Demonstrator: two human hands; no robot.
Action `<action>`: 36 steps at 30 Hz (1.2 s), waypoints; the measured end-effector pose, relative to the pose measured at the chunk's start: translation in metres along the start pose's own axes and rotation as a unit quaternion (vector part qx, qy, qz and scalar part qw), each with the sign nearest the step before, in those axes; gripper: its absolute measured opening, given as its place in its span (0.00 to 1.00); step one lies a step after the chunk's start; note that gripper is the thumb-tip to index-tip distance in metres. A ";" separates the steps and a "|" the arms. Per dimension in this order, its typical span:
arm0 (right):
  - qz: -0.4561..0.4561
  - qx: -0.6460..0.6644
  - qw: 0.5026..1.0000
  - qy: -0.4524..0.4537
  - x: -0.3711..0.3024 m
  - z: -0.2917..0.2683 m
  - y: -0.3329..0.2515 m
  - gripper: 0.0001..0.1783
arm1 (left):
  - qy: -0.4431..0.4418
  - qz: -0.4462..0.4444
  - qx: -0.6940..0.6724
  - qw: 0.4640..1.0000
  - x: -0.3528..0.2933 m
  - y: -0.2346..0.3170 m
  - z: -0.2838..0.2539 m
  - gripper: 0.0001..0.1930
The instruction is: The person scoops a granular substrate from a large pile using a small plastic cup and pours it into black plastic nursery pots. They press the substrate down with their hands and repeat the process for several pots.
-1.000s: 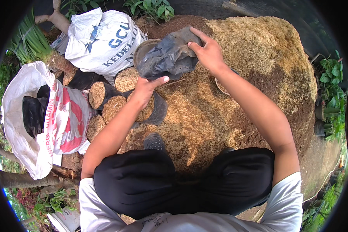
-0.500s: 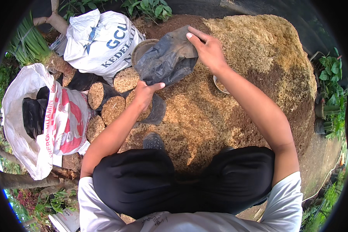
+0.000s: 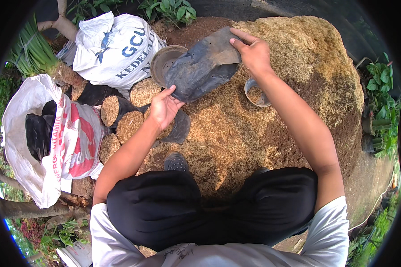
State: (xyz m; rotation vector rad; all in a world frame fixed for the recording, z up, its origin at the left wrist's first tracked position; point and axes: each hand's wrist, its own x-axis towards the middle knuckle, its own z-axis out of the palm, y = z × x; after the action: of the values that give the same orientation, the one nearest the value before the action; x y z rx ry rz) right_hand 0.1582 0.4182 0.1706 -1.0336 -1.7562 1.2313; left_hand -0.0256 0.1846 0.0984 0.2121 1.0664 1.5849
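A flattened black plastic planting bag (image 3: 205, 66), creased and dusted with soil, is stretched between my two hands above the heap. My right hand (image 3: 256, 53) pinches its upper right end between thumb and fingers. At the lower left end, my left hand (image 3: 164, 110) grips the bag's edge, its thumb pointing up and its palm turned partly upward; some fingertips are hidden behind the plastic. Just behind the bag, a round brown bowl (image 3: 158, 66) is partly covered by it. Below my right wrist, a small pot (image 3: 257, 94) sits in the loose mix, with some of it inside.
A heap of brown, chaffy planting mix (image 3: 294, 49) spreads ahead and right. Several filled black bags (image 3: 130, 126) stand at left, beside an open white-and-red sack (image 3: 82, 138) containing black plastic. A full white sack (image 3: 116, 53) and a bundle of long-leaved plants (image 3: 33, 53) stand farther back.
Both hands have shifted slightly right with the bag, uncovering more of the bowl and the small pot. My left hand has turned its palm upward.
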 end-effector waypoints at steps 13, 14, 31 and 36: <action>0.025 0.165 0.985 0.039 -0.016 -0.021 -0.001 0.13 | -0.138 0.007 0.145 0.980 -0.007 -0.011 -0.008 0.29; 0.039 0.190 0.980 0.046 -0.017 -0.024 0.004 0.12 | -0.148 0.004 0.165 0.975 -0.009 -0.010 -0.006 0.24; 0.274 0.368 0.888 -0.025 -0.055 -0.093 0.087 0.13 | 0.074 0.192 0.382 0.901 -0.007 0.000 0.017 0.23; 0.268 0.424 0.858 -0.110 -0.077 -0.102 0.095 0.10 | 0.071 -0.028 0.281 0.957 -0.017 -0.006 0.042 0.43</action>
State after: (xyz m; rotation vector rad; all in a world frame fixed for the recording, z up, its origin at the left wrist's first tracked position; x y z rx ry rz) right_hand 0.2992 0.4050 0.0976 -0.8529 -0.8484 2.2629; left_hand 0.0110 0.1910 0.1243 0.4492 1.6106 1.2265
